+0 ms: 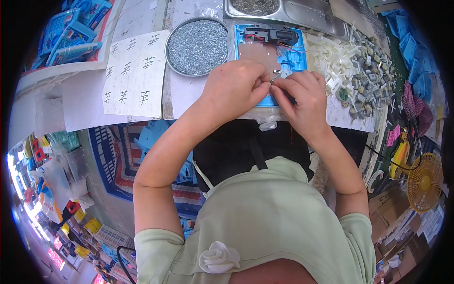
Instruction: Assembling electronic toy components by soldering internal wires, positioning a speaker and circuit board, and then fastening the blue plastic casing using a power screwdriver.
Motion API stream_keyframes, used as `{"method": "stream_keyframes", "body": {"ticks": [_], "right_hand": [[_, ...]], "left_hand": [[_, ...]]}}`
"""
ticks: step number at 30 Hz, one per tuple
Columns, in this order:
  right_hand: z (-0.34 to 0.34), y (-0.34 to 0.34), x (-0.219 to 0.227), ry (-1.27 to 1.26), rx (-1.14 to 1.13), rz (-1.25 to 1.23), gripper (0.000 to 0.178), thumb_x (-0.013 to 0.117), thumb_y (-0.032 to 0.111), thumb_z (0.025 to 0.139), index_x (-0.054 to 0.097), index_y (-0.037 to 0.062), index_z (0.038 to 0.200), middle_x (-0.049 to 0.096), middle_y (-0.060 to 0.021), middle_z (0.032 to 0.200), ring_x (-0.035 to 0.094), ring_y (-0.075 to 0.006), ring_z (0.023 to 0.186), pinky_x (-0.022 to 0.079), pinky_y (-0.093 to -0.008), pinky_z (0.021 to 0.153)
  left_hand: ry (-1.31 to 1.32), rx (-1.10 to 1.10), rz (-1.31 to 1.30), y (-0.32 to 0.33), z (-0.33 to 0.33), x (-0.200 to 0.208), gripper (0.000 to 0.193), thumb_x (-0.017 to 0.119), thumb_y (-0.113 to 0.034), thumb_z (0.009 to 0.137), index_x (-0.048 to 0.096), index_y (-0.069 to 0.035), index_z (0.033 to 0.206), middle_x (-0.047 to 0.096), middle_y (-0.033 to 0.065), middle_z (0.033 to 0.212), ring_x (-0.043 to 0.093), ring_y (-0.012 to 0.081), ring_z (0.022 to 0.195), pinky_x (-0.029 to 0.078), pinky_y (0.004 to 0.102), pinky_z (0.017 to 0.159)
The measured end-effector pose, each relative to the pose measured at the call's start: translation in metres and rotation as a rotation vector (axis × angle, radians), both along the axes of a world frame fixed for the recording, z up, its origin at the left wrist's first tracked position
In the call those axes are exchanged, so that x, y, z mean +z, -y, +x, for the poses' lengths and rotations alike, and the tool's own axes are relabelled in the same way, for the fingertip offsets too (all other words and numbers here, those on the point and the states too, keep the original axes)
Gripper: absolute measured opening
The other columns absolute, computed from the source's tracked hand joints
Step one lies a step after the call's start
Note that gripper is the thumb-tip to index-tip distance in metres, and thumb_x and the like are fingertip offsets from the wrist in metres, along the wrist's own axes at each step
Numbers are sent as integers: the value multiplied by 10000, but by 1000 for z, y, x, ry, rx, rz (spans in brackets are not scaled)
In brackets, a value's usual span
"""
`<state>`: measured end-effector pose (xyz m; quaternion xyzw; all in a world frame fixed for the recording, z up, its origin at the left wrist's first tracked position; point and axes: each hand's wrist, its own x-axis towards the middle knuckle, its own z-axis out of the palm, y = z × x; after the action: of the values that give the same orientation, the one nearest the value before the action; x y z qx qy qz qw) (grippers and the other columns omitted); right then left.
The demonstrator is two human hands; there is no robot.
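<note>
A light-blue plastic housing (303,56) lies on the bench in front of me. Inside it sit a brown circuit board (255,51), a black module (276,35) along the far side, and thin red wires (254,36). My left hand (235,88) reaches over the near left part of the board, its fingers pinched. Close by on the right, my right hand (303,100) is also pinched, its fingertips almost meeting the left ones. Between them is something small and thin that I cannot make out. The hands hide the near part of the housing.
Left of the housing stands a round metal tray (169,56) full of small screws, beside a paper sheet (135,78) with handwriting. On the right lie heaped white plastic pieces (327,57) and small grey-brown parts (373,71). Metal trays (309,16) stand behind; a yellow fan (424,182) is at far right.
</note>
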<state>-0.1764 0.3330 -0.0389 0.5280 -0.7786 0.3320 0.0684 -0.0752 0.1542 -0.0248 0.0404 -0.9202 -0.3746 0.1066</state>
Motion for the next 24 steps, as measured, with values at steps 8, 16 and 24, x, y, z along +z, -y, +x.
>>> {"method": "stream_keyframes", "body": {"ticks": [8,16,24], "right_hand": [[4,2,4,-48,47,75,137,762,132,792,727,103,921,648,-15,850,577,-235,845,405,-411,852],[-3,-6,8,10,94,81,179,743,118,778,724,94,955,620,-32,844,570,-253,843,421,-424,853],[-18,-18,14,1,85,38,192,739,117,791,715,98,980,605,-36,840,570,-266,850,426,-435,847]], "left_hand": [[-6,45,-3,1,-5,1,115,734,-126,835,683,-38,888,666,117,769,666,298,711,523,390,649],[-4,55,-121,-6,-8,2,125,731,-122,824,666,-51,903,663,119,786,673,315,741,533,407,661],[61,39,-148,-9,-21,11,97,702,-88,808,630,-42,854,643,125,743,661,336,719,522,430,650]]}}
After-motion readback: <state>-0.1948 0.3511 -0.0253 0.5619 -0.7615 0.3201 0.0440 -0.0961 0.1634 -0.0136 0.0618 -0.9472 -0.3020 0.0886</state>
